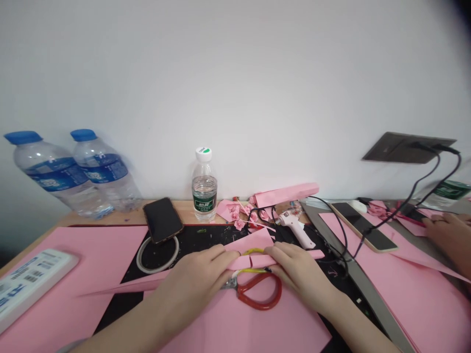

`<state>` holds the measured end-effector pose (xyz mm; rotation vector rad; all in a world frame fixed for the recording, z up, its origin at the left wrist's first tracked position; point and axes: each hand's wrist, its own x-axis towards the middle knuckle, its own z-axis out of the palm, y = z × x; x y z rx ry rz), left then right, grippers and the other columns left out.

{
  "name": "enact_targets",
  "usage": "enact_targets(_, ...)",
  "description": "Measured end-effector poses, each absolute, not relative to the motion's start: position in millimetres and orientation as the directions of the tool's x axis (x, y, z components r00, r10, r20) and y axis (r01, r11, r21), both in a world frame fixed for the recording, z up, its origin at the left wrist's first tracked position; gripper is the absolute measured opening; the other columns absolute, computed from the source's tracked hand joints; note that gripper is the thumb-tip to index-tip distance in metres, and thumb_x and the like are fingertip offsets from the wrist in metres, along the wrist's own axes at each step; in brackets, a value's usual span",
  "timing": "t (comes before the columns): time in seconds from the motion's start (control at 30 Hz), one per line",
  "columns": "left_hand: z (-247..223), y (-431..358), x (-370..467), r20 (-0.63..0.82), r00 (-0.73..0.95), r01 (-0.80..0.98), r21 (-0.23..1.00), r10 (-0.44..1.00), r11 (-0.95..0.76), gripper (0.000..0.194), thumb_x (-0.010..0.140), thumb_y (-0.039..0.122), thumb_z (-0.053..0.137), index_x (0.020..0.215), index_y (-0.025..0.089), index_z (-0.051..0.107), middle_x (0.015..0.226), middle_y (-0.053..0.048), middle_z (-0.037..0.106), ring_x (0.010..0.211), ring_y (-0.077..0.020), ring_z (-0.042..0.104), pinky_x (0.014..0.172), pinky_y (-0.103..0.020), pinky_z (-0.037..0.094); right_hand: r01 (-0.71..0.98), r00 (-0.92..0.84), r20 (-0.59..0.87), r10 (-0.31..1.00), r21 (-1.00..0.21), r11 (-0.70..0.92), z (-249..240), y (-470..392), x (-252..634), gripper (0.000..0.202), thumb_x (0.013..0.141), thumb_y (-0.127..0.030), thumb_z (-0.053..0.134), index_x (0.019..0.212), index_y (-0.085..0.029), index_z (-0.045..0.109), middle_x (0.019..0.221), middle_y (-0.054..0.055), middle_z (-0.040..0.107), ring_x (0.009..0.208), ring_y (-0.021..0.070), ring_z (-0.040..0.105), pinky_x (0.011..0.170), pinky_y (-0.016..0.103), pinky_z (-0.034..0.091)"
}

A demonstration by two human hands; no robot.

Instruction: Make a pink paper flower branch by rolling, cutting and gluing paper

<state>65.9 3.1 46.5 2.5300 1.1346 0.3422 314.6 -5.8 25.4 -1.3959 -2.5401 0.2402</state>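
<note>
Near the middle of the table, my left hand [196, 269] and my right hand [300, 269] face each other, fingers closed on a folded strip of pink paper [257, 261]. A small gap or slit shows in the strip between them. Red-handled scissors [260, 305] lie just below the strip on a large pink sheet [253, 328], their blades partly under my left fingers. Something yellow [253, 270] shows around the strip between the hands; its full shape is hidden.
Behind the hands are a small water bottle [204, 189], pink paper flowers [239, 215] and a white glue gun [297, 229] with cables. A phone [163, 219] rests on a tape ring [142, 264]. Another person's hand [447, 235] is at the right.
</note>
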Motion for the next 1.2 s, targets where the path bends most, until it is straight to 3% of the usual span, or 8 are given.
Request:
enact_targets(0.13, 41.3, 3.3, 64.5, 0.085, 0.689, 0.666, 0.318, 0.72, -0.675, 0.025, 0.098, 0.019, 0.033, 0.097, 0.02, 0.058, 0.085, -0.001, 0.06, 0.073, -0.016, 0.059, 0.062, -0.025, 0.043, 0.798, -0.523, 0.129, 0.843, -0.272, 0.537, 24.4, -6.1, 312.8, 0.017, 0.093, -0.021, 0.049, 0.107, -0.021, 0.057, 0.091, 0.005, 0.064, 0.083, 0.0223, 0.06, 0.073, 0.033, 0.045)
enact_targets(0.37, 32.8, 4.5, 63.3, 0.149, 0.72, 0.645, 0.213, 0.677, -0.733, 0.019, 0.096, 0.017, 0.038, 0.092, 0.02, 0.056, 0.084, -0.001, 0.062, 0.072, -0.0184, 0.059, 0.061, -0.029, 0.041, 0.787, -0.512, 0.119, 0.85, -0.33, 0.521, 31.9, -8.9, 308.0, 0.011, 0.093, -0.022, 0.049, 0.101, -0.02, 0.057, 0.087, 0.003, 0.065, 0.079, 0.0197, 0.061, 0.067, 0.028, 0.044)
enact_targets(0.53, 34.4, 1.9, 64.8, 0.126, 0.745, 0.633, 0.177, 0.655, -0.754, 0.016, 0.092, 0.013, 0.043, 0.097, 0.021, 0.055, 0.089, -0.001, 0.064, 0.075, -0.0197, 0.06, 0.061, -0.029, 0.041, 0.82, -0.505, 0.138, 0.852, -0.23, 0.524, 25.8, -13.0, 301.7, 0.008, 0.089, -0.022, 0.057, 0.082, -0.018, 0.054, 0.077, 0.002, 0.066, 0.065, 0.0179, 0.061, 0.055, 0.026, 0.04)
enact_targets(0.73, 19.2, -3.5, 67.2, 0.051, 0.793, 0.594, 0.16, 0.607, -0.789, 0.023, 0.084, 0.002, 0.041, 0.085, 0.022, 0.054, 0.083, 0.001, 0.061, 0.07, -0.0191, 0.059, 0.057, -0.027, 0.039, 0.808, -0.56, 0.131, 0.818, -0.129, 0.574, 16.9, -18.8, 292.8, 0.004, 0.085, -0.022, 0.06, 0.084, -0.019, 0.057, 0.077, 0.002, 0.067, 0.064, 0.0191, 0.062, 0.054, 0.027, 0.039)
enact_targets(0.83, 13.5, -4.5, 69.3, 0.082, 0.776, 0.611, 0.151, 0.626, -0.777, 0.017, 0.089, 0.01, 0.042, 0.082, 0.021, 0.053, 0.077, 0.001, 0.06, 0.063, -0.0187, 0.058, 0.053, -0.028, 0.036, 0.799, -0.574, 0.154, 0.805, -0.114, 0.591, 13.4, -20.2, 291.3, 0.006, 0.086, -0.023, 0.056, 0.084, -0.018, 0.058, 0.075, 0.002, 0.067, 0.061, 0.0187, 0.061, 0.053, 0.027, 0.039)
enact_targets(0.97, 20.2, -3.9, 72.3, 0.051, 0.736, 0.649, 0.235, 0.676, -0.724, 0.019, 0.094, 0.023, 0.041, 0.081, 0.021, 0.055, 0.074, 0.0, 0.063, 0.065, -0.0184, 0.06, 0.055, -0.027, 0.038, 0.782, -0.585, 0.188, 0.789, -0.129, 0.61, 10.2, -21.3, 290.0, 0.014, 0.089, -0.028, 0.054, 0.081, -0.018, 0.058, 0.073, 0.003, 0.067, 0.061, 0.0186, 0.061, 0.053, 0.028, 0.039)
enact_targets(1.07, 23.5, -3.1, 72.5, 0.016, 0.722, 0.66, 0.282, 0.691, -0.696, 0.023, 0.095, 0.024, 0.039, 0.081, 0.02, 0.056, 0.076, 0.0, 0.064, 0.067, -0.0184, 0.062, 0.056, -0.026, 0.039, 0.783, -0.577, 0.183, 0.796, -0.152, 0.603, 10.6, -21.2, 289.3, 0.015, 0.09, -0.03, 0.053, 0.081, -0.018, 0.057, 0.074, 0.003, 0.067, 0.062, 0.018, 0.061, 0.053, 0.027, 0.04)
enact_targets(1.2, 17.7, -3.1, 69.9, 0.063, 0.71, 0.668, 0.254, 0.701, -0.699, 0.025, 0.095, 0.021, 0.037, 0.079, 0.021, 0.057, 0.074, -0.001, 0.063, 0.065, -0.0172, 0.059, 0.056, -0.025, 0.039, 0.823, -0.534, 0.16, 0.83, -0.127, 0.554, 12.8, -18.7, 290.9, 0.011, 0.088, -0.025, 0.056, 0.079, -0.018, 0.055, 0.073, 0.002, 0.066, 0.061, 0.0179, 0.061, 0.053, 0.027, 0.04)
